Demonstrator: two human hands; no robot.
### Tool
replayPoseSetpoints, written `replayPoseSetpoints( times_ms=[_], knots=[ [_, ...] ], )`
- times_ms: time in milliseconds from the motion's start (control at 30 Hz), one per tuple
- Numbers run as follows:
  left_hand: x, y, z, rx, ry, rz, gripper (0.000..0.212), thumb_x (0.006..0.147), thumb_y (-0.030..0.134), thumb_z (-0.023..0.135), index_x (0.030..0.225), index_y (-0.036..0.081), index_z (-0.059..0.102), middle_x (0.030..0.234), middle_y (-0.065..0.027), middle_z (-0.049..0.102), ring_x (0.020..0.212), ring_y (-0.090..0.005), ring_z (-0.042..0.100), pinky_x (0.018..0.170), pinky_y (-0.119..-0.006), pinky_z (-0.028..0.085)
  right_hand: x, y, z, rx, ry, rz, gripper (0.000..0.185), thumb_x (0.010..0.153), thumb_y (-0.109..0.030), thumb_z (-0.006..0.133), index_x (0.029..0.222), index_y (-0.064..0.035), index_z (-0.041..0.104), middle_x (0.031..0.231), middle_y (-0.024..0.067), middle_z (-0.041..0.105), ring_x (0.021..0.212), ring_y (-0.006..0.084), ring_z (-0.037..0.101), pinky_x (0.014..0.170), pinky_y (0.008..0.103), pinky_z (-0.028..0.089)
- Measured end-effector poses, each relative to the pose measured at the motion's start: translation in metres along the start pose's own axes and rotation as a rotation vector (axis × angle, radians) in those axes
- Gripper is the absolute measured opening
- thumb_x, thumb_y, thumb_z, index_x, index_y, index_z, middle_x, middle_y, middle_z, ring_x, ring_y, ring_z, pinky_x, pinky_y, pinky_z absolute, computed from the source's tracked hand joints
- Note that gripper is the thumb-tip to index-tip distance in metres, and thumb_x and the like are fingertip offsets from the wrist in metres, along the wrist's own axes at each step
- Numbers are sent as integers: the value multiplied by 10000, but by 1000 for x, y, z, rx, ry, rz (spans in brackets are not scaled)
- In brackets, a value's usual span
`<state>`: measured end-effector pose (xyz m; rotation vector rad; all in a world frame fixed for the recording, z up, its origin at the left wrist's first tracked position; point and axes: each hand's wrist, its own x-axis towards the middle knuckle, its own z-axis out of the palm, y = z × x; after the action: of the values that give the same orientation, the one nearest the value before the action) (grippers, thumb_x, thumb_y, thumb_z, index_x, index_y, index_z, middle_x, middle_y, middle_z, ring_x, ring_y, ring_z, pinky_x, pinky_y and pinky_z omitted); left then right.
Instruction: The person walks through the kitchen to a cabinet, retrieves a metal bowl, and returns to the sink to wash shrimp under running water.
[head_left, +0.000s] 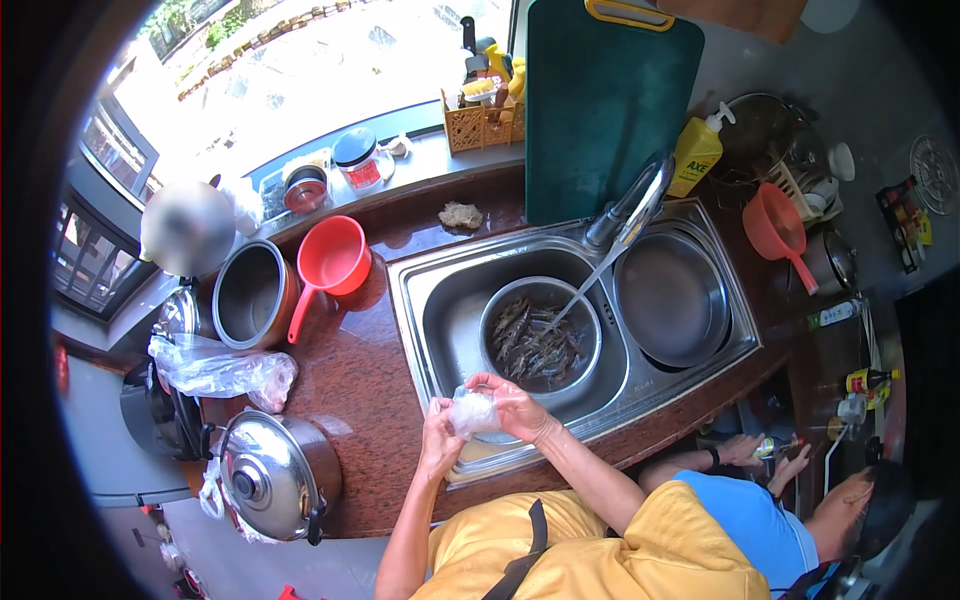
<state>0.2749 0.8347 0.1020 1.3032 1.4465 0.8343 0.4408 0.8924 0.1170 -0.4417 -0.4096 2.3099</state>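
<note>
Between my two hands is a crumpled clear plastic bag (474, 416), held above the front edge of the steel sink (451, 330). My left hand (442, 431) pinches its left side, and my right hand (514, 405) grips the right side with bent fingers. Just beyond them a metal bowl (598, 352) sits in the left basin, with raw shrimp (529, 341) in it. Water runs from the faucet (630, 210) into this bowl. Whether the bag has anything inside, I cannot tell.
A large round pan (671, 292) fills the right basin. Left of the sink are a red dipper (334, 255), an inner pot (251, 296) and a lidded steel pot (270, 472). A green cutting board (607, 112) leans behind. At right, a person in blue (739, 517) holds a bottle (772, 448).
</note>
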Motion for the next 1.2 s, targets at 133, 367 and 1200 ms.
replayPoseSetpoints(
  times_ms=[133, 367, 1200],
  knots=[
    [-1, -1, 4, -187, 45, 40, 181, 666, -37, 667, 840, -6, 630, 924, -40, 494, 871, -144, 511, 721, -245, 445, 0, 2, -19, 61, 16, 2, 353, 723, -107, 592, 1062, -53, 509, 1013, 72, 573, 993, 180, 550, 871, 329, 451],
    [-6, 15, 0, -571, 107, -142, 149, 747, -31, 626, 892, -1, 638, 867, -20, 629, 795, -84, 574, 750, -248, 461, -4, 15, -44, -473, 271, 78, 217, 777, -68, 596, 990, -46, 568, 918, 20, 600, 835, 104, 581, 760, 266, 478],
    [-19, 29, 12, -866, 306, -377, 400, 775, 184, 674, 1096, 38, 483, 964, -85, 582, 801, -159, 612, 652, -237, 487, -15, 10, -19, -1075, 569, -384, 86, 777, -55, 607, 830, 14, 605, 623, 73, 609, 542, 111, 590, 493, 262, 457]
  ],
)
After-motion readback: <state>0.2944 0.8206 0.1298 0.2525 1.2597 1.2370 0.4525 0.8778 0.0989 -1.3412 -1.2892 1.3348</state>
